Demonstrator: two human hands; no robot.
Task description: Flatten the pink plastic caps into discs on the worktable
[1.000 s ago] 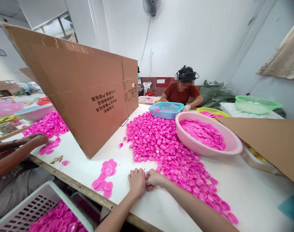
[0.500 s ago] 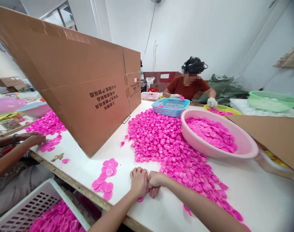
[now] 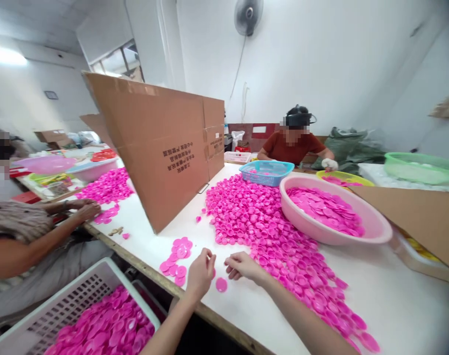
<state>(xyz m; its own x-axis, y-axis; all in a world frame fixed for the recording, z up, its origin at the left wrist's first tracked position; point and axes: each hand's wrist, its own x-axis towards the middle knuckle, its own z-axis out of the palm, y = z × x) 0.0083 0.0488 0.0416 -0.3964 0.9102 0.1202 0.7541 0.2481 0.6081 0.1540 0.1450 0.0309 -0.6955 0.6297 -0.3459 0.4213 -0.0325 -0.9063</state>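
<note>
My left hand is over the white table near its front edge, fingers curled together. The edge of a pink piece shows beside its fingers; whether it is held I cannot tell. My right hand is a short gap to the right, fingers loosely bent and apart, with nothing visible in them. A single pink disc lies flat on the table between and just below the hands. Left of my left hand lies a cluster of flat pink discs. A large pile of small pink cups spreads beyond and beside my right forearm.
A pink basin of flat pink discs and a blue basket stand behind the pile. A tall cardboard box stands left. A white crate of pink pieces is below the table edge. Co-workers sit left and across.
My hands were pressed together and have now come apart. The single disc below them now shows fully. The view has tilted upward and turned left.
</note>
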